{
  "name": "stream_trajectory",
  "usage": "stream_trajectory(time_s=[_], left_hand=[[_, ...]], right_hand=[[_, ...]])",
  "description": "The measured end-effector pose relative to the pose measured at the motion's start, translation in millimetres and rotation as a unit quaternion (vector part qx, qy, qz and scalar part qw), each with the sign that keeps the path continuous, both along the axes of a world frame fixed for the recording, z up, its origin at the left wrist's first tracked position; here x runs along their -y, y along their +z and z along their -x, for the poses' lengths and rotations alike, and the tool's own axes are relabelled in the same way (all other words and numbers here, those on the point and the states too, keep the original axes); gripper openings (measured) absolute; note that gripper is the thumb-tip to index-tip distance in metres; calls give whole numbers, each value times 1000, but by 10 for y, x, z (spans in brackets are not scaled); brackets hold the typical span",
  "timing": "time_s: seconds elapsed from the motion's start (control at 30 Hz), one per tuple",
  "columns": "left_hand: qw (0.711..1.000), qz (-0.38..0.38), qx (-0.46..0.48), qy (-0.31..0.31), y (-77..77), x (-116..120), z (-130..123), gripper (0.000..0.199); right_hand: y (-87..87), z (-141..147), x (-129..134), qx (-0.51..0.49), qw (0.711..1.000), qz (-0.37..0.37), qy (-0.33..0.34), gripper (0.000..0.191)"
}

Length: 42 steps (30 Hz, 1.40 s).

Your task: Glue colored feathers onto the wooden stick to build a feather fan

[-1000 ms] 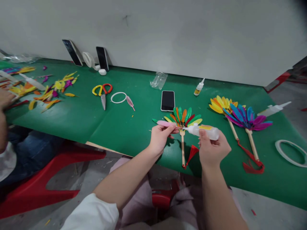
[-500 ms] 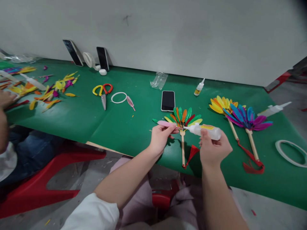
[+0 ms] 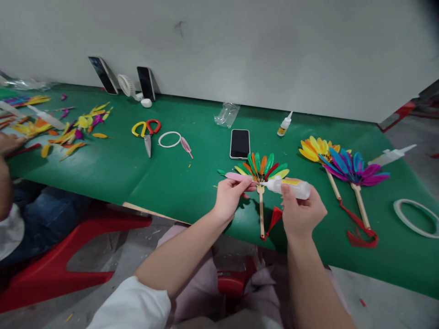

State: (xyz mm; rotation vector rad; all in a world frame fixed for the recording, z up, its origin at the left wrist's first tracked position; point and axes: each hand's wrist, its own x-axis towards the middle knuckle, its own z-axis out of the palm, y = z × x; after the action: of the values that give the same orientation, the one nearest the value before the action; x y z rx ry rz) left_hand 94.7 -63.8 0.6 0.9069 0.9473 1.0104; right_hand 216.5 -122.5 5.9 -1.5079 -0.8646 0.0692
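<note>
My left hand (image 3: 230, 196) pinches a pink feather (image 3: 234, 177) by its quill end, just above the left side of a feather fan (image 3: 261, 208). That fan lies on the table with green, orange, yellow and dark red feathers, a pale wooden handle and a red tassel (image 3: 275, 217). My right hand (image 3: 302, 208) grips a clear glue bottle (image 3: 294, 187) with a yellow label, tilted nearly flat. Its white nozzle points left at the quill in my left fingers; whether the tip touches it I cannot tell.
A phone (image 3: 240, 144) lies behind the fan. Two finished-looking fans (image 3: 356, 169) and a white ring (image 3: 416, 219) are at right. A small glue bottle (image 3: 285, 124), scissors (image 3: 147, 137) and a pink feather (image 3: 186, 145) lie farther off. At left, a co-worker's hand (image 3: 10, 142) rests by loose feathers.
My right hand and the glue bottle have shifted slightly to the left, toward my left hand. My left hand with the pink feather has stayed in place.
</note>
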Motion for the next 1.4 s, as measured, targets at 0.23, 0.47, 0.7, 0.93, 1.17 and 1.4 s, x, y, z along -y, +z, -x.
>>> stream_trajectory(time_s=[0.23,0.47,0.7,0.93,1.17,1.4], left_hand=[[1000,-4,-3,-1,-3,11,-5,23],[1000,-1,-4,-2,-1,3,-13,24],[1000,0,-8,-2,21,6,-7,23],[1000,-3,-12,1,20,5,-8,24],[1000,2,-7,2,1,-7,-2,25],[1000,4,-4,1,-7,-7,-1,24]], right_hand=[[-34,-21,6,41,999,6,-2,25],[-48,-25,11,67,998,17,-5,24],[-33,-28,23,88,996,23,-1,24],[-43,-36,16,86,996,11,0,22],[-37,-22,15,77,997,14,-6,25],[-42,-25,9,77,997,14,-15,26]])
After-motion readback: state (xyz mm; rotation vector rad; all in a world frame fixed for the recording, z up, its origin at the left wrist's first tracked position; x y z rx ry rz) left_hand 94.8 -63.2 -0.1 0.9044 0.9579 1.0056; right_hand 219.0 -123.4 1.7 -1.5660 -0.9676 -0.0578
